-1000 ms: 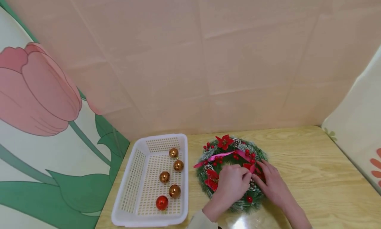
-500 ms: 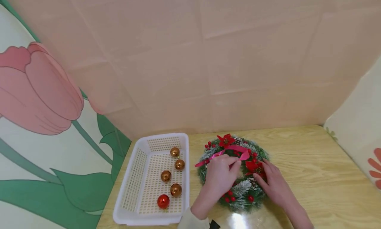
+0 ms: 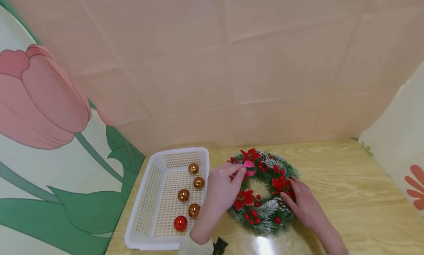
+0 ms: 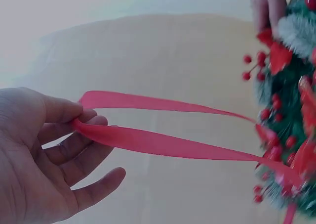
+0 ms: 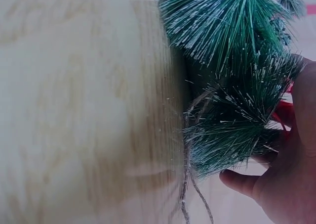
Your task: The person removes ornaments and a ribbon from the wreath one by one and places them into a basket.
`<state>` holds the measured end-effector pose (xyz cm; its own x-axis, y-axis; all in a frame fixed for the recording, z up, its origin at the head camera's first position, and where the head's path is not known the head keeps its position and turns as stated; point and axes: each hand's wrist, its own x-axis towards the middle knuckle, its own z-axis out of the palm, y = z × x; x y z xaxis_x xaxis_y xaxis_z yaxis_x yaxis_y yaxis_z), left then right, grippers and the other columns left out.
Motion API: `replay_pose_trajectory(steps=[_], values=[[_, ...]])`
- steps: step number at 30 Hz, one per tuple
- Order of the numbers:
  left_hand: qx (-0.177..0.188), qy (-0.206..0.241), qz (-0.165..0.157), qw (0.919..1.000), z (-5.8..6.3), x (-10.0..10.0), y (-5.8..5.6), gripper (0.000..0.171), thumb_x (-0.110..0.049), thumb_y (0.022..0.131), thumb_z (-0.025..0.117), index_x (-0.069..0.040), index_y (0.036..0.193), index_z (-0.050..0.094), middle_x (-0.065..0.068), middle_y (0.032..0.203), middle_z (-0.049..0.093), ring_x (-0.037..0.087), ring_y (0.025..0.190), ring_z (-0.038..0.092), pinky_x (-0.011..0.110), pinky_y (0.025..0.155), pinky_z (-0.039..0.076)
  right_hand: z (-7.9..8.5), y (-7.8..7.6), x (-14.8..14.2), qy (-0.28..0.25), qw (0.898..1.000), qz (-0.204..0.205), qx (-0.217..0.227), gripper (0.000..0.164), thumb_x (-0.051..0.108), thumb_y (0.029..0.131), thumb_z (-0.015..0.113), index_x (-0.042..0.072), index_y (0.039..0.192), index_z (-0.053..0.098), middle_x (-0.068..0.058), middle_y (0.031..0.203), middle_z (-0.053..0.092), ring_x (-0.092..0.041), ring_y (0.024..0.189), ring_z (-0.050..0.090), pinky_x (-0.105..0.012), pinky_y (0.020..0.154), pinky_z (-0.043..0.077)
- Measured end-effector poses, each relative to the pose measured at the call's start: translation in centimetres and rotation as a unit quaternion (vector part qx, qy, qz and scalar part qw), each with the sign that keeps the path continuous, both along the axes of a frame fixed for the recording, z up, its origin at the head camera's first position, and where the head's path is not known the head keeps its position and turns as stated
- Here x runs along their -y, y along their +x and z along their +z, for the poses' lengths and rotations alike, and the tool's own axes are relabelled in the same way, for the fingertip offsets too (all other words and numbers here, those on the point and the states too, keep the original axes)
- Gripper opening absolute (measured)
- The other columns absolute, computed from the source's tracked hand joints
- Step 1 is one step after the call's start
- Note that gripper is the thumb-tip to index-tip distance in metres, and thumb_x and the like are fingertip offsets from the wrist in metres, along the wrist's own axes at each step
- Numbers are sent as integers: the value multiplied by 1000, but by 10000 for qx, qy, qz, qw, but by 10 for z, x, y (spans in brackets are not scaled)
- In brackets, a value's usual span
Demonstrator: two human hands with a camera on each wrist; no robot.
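Observation:
A green Christmas wreath (image 3: 269, 211) with red poinsettias, red berries, pine cones and frosted sprigs lies on the table. My left hand (image 3: 220, 188) pinches a pink ribbon (image 4: 197, 147) between thumb and fingers, held up over the wreath's left side. In the left wrist view the ribbon forms a loop, stretched from my fingertips to the wreath. At the wreath's right side, my right hand (image 3: 306, 205) grips the rim beside a red poinsettia (image 3: 281, 187). Green needles and a thin grey string (image 5: 187, 159) show in the right wrist view; part of that grip is hidden.
A white plastic basket (image 3: 139, 211) stands left of the wreath, with several gold balls (image 3: 183, 195) and one red ball (image 3: 180, 223) inside. The wooden table (image 3: 357, 196) meets a draped pinkish backdrop (image 3: 281, 82). A small black object (image 3: 219, 245) shows beside the left cuff.
My left hand has moved from the wreath's middle leftward and up, drawing the pink ribbon along into a loop. The right hand stays at the wreath's right side.

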<state>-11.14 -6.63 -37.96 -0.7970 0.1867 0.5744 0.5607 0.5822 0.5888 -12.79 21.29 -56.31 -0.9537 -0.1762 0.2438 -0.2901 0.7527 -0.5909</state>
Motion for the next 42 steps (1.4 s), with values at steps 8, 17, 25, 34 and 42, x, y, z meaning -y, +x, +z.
replay_pose_trajectory(steps=[8, 17, 25, 34, 42], values=[[-426, 866, 83, 9953, 19, 37, 4, 11, -5, 93, 73, 0, 98, 82, 8, 89, 78, 16, 81, 75, 32, 71, 60, -4, 0, 2, -12, 9999, -8, 108, 68, 37, 104, 61, -14, 145, 42, -36, 154, 31, -58, 138, 29, -73, 103, 31], [-544, 1745, 653, 9810, 39, 67, 15, 13, -7, 95, 73, 1, 102, 81, 7, 87, 78, 18, 80, 75, 27, 68, 59, -5, -3, 7, -37, 10000, 61, 70, 68, 36, 104, 61, -14, 146, 42, -36, 155, 31, -59, 138, 30, -74, 104, 31], [-593, 2601, 639, 9616, 61, 87, 29, 16, 0, 97, 67, 6, 108, 78, 17, 87, 77, 20, 86, 73, 24, 74, 58, -6, -5, 8, -106, 9999, 104, 88, 69, 36, 105, 60, -15, 146, 40, -37, 155, 29, -60, 138, 28, -75, 104, 30], [-658, 3375, 277, 9386, 79, 116, 35, 21, -2, 99, 66, 11, 113, 73, 9, 92, 78, 19, 88, 75, 31, 91, 56, -9, -8, 6, -139, 9997, 187, -48, 69, 34, 105, 60, -16, 146, 39, -38, 154, 29, -61, 137, 29, -75, 105, 27], [-965, 3608, 405, 9267, 91, 137, 31, 21, -6, 99, 68, 7, 113, 76, 9, 94, 78, 21, 91, 75, 31, 92, 55, -12, -8, -2, -9, 9998, 205, -46, 70, 34, 105, 59, -19, 146, 37, -40, 153, 28, -62, 136, 27, -76, 106, 24]])
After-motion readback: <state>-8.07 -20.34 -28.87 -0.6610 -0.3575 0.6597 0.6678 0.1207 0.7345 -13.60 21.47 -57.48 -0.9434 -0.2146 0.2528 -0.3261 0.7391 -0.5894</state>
